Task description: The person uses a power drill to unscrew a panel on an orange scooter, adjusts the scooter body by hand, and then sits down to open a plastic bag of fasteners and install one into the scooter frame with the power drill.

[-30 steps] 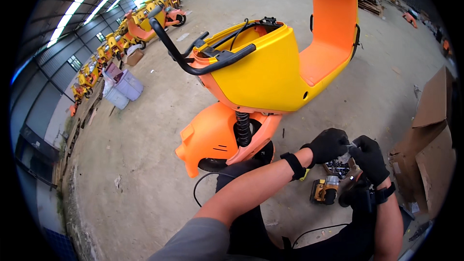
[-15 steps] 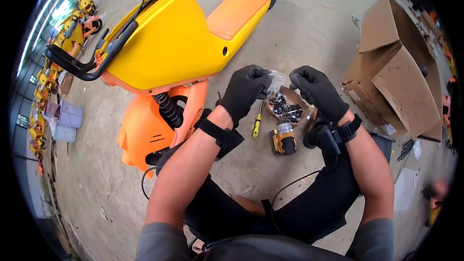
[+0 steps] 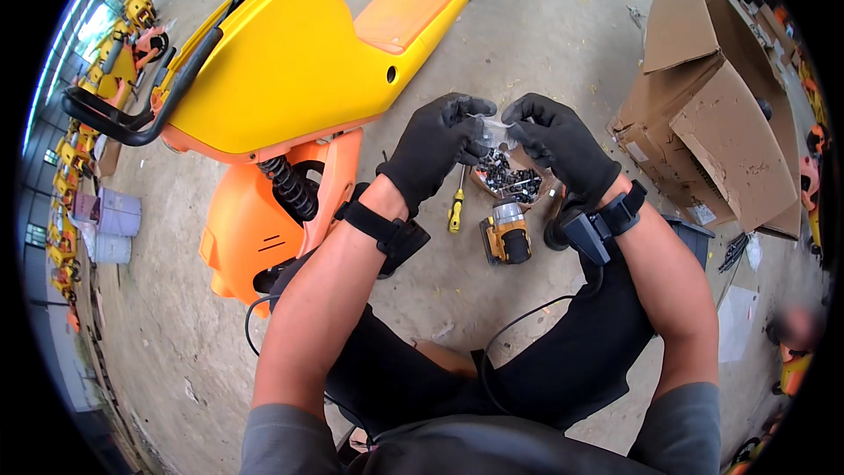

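A small clear plastic bag [image 3: 496, 134] is stretched between my gloved hands. My left hand [image 3: 437, 142] pinches its left side, and the fingers of my right hand [image 3: 563, 142] close on its right side. What the bag holds is too small to tell. Just beneath my hands stands an open box [image 3: 533, 200] full of dark screws and small fittings [image 3: 510, 180]. A yellow-handled screwdriver [image 3: 456, 211] lies left of that box. Nearer to me is a yellow-and-black power tool [image 3: 507, 233] with a clear front part.
A yellow and orange scooter [image 3: 290, 62] lies tipped over at the left. On the right stands a large open cardboard box [image 3: 694, 123]. White buckets [image 3: 117, 215] and a row of scooters [image 3: 66, 202] line the far left. A cable [image 3: 527, 310] runs across my legs.
My hands have drawn closer together, and the bag is now held between both of them. The whole view has shifted slightly, so the scooter and boxes appear a little higher and further left.
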Demonstrator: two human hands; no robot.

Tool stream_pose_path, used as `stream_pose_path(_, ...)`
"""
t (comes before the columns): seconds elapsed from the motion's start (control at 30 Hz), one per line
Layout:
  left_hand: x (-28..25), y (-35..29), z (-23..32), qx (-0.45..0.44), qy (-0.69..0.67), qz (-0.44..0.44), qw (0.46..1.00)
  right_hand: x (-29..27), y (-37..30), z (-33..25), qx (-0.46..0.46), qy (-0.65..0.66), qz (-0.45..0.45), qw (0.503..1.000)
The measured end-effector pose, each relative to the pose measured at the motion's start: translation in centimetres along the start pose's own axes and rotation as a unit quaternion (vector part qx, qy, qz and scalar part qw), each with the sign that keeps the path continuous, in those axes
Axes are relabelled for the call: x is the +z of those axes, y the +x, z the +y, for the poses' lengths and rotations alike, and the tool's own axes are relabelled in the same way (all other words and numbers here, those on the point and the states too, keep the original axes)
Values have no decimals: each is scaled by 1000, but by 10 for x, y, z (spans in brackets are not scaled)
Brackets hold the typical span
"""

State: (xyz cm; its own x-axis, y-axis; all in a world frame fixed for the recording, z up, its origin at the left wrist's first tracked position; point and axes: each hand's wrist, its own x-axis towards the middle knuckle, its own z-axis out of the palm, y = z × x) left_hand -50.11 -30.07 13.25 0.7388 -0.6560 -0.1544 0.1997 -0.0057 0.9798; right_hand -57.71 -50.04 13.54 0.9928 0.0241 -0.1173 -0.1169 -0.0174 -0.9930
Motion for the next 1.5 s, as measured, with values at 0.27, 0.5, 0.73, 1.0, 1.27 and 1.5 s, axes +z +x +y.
stream_pose_path(0.27,-9,7,-11,-4,-177,-27,984,-6,0,-1,-36,-67,5,997)
stream_pose_path(0.5,-4,7,-11,35,28,-4,999,-7,1,-3,17,-62,-10,998)
stream_pose_path(0.73,4,7,-11,62,79,41,994,-1,-2,0,3,-79,-19,997)
stream_pose_path(1.0,6,0,-9,-40,103,-28,993,-3,4,9,-29,-160,-12,987)
stream_pose_path(1.27,1,7,-20,-41,94,33,994,-5,3,11,-16,-9,77,997)
stream_pose_path(1.5,-3,10,-29,-69,176,38,981,-11,5,2,-82,-122,91,985)
